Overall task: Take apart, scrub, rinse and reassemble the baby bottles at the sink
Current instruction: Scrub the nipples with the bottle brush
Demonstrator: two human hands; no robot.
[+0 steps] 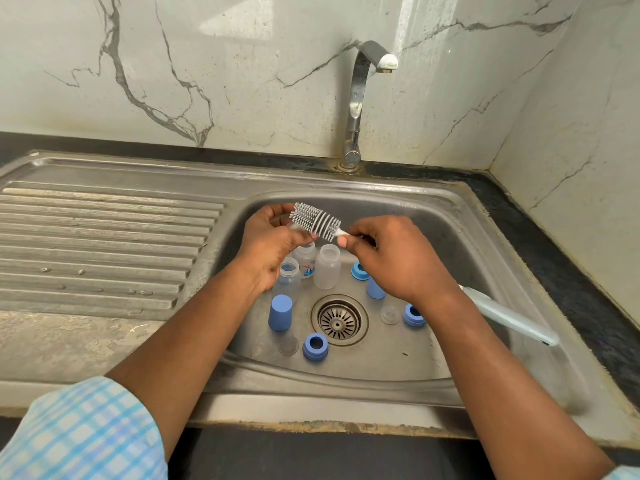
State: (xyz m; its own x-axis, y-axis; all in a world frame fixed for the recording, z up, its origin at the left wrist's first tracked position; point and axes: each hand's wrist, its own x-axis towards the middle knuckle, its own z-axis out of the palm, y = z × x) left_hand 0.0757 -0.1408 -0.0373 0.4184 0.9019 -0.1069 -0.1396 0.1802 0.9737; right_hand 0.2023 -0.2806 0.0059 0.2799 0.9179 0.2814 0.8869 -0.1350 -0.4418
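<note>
My right hand point(391, 261) pinches the white stem of a grey silicone bottle brush point(315, 221) held over the sink basin point(450, 237). A pale blue handle point(509, 317) sticks out beyond my right wrist, in line with the brush. My left hand point(270, 244) curls around a small clear piece point(292, 226) beside the bristles; most of it is hidden. Three clear bottles point(327, 268) stand open in the basin below my hands. Around the drain point(339, 320) lie blue caps point(280, 311), blue screw rings point(315, 346) and clear teats point(389, 314).
The tap point(360, 98) rises behind the basin, its spout pointing right, with no water running. A ribbed steel drainboard point(104, 237) fills the left side. Marble walls close in the back and right. A dark counter edge runs along the front.
</note>
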